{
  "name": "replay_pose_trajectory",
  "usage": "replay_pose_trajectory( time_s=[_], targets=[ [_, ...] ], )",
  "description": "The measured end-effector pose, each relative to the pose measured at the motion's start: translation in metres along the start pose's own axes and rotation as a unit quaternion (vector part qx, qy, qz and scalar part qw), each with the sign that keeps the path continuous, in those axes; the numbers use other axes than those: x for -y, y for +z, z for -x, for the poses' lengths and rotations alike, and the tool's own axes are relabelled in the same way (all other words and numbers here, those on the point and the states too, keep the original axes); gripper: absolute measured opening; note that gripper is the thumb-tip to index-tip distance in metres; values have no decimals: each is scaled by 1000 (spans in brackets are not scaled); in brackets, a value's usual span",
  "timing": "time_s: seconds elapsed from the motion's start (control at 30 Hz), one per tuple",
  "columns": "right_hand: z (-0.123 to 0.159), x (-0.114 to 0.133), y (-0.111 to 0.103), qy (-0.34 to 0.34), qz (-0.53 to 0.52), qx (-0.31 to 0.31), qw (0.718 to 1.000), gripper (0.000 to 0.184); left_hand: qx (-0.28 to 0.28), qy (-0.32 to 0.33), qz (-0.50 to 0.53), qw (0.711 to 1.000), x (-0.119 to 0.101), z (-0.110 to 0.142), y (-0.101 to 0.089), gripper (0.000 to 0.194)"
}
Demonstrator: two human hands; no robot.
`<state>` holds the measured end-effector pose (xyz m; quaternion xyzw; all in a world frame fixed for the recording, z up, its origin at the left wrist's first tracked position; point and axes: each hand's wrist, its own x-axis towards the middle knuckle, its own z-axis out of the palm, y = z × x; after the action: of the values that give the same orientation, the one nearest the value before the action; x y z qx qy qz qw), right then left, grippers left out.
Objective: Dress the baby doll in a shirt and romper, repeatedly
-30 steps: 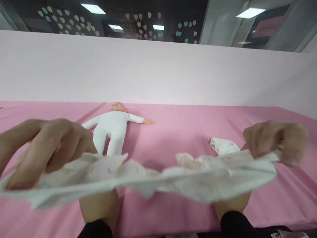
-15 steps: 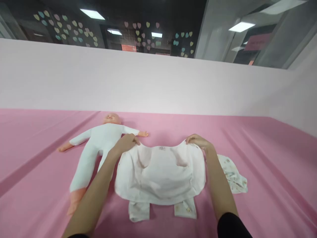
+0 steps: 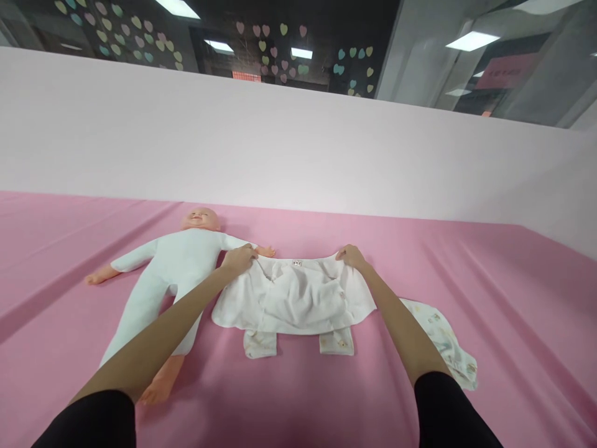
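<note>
A small white baby top (image 3: 298,298) is stretched between my hands, its label at the middle of the upper edge. Two short patterned cuffs (image 3: 336,342) hang below its lower edge. My left hand (image 3: 240,258) pinches the upper left corner, close to the doll's hand. With closed fingers, my right hand (image 3: 352,255) grips the upper right corner. To the left a baby doll (image 3: 186,258) in a white suit lies on its back, and my left forearm crosses over its legs.
Pink sheeting (image 3: 289,398) with creases covers the surface. Right of my right forearm lies a crumpled patterned baby garment (image 3: 443,336). A white wall (image 3: 289,149) rises behind, topped by dark glass with heart stickers.
Both hands have moved away from me, carrying the top farther up the pink surface. Its lower part has drawn back too, and the view has shifted slightly.
</note>
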<state>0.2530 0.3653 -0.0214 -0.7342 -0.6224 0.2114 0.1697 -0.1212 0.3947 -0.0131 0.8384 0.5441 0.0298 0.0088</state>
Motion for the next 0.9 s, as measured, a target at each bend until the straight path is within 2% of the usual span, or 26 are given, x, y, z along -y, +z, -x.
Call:
replay_pose_trajectory(
  time_s=[0.17,0.3,0.4,0.47,0.53,0.6,0.67,0.7,0.77,0.83,0.9],
  targets=[
    [-1,-12,17,4,46,-99,994,31,-35,18,-82,996,-2,8,9,37],
    [6,-24,19,-26,80,-147,986,31,-30,43,-94,994,1,20,1,36],
    [6,-22,16,-50,104,-175,978,29,-31,43,-49,997,20,39,-12,33],
    [4,-5,20,-70,106,-212,969,30,-76,2,-28,997,40,55,-20,30],
    [6,30,35,-102,76,-259,957,30,-144,-81,-10,986,62,71,-24,33],
    [15,82,61,-160,20,-266,950,29,-195,-178,31,964,81,86,-25,45],
    [33,144,96,-244,-20,-170,955,28,-217,-259,97,936,96,98,-23,58],
    [43,176,115,-277,-31,-110,954,27,-214,-295,146,920,102,104,-23,64],
    [64,234,149,-301,-39,-73,950,23,-182,-351,267,879,112,114,-23,73],
    [79,279,175,-290,-51,-62,954,31,-133,-370,366,843,117,125,-26,73],
    [86,307,189,-232,-114,-31,966,45,-97,-348,430,827,119,136,-32,67]
  ],
)
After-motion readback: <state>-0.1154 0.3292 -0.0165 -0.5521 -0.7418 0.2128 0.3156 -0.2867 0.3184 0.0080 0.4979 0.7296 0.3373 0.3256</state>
